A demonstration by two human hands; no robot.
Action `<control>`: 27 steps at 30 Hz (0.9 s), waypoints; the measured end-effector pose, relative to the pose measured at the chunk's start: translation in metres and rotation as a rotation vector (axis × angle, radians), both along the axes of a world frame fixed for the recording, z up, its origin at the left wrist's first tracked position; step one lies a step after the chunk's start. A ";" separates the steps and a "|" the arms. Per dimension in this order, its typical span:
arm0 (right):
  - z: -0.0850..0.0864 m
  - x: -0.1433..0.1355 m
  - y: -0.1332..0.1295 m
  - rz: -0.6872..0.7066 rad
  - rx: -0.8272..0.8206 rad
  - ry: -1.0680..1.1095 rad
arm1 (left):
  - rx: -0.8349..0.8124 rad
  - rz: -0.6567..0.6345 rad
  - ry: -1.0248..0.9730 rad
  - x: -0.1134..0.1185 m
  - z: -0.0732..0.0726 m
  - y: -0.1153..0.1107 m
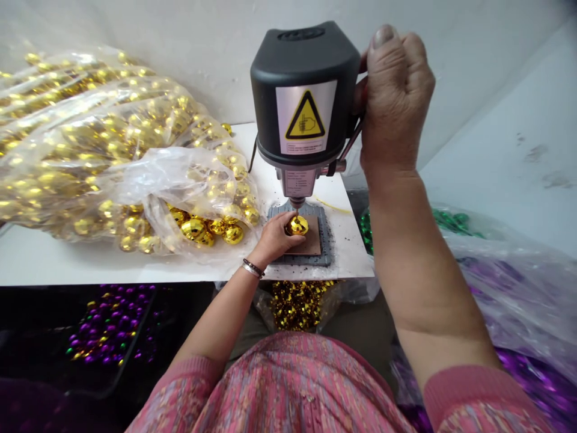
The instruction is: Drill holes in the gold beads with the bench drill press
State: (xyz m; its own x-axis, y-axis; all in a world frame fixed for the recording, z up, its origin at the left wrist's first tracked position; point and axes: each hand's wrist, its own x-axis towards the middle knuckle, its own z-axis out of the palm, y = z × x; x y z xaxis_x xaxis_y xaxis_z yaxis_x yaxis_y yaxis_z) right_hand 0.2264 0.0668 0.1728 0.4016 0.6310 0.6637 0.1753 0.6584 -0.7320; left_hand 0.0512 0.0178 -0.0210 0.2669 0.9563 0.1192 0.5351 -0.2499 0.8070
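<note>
My left hand (280,236) grips a shiny gold ball (298,225) between thumb and fingers, on a brown board (311,242) over the grey base of a small drill press (306,108). The drill bit (297,213) meets the top of the ball; how deep it goes I cannot see. Raised at the machine's right side, my right hand (399,90) is closed around the feed lever (352,139), whose upper end is hidden in the fist. A yellow warning label (306,117) faces me on the black motor housing.
A large clear plastic bag (171,171) full of gold balls covers the left of the white table (36,264). Dark shavings lie around the base. Below the front edge are gold balls (300,304) in a bag and purple balls (112,319). Purple bags (509,288) stand right.
</note>
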 end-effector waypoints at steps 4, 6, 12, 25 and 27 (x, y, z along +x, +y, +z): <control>0.001 0.002 -0.003 0.060 -0.052 0.008 | 0.005 0.014 0.045 -0.001 -0.003 -0.001; -0.002 0.004 -0.010 0.118 -0.015 0.020 | 0.011 0.025 0.048 -0.001 -0.005 -0.001; -0.032 0.007 -0.055 0.157 0.204 -0.039 | 0.029 0.020 0.055 0.001 -0.007 -0.002; -0.079 -0.003 -0.101 -0.069 0.004 -0.116 | 0.036 0.023 0.078 0.001 -0.007 -0.005; -0.085 -0.003 -0.100 -0.086 0.047 -0.110 | 0.019 0.002 0.076 0.001 -0.006 -0.005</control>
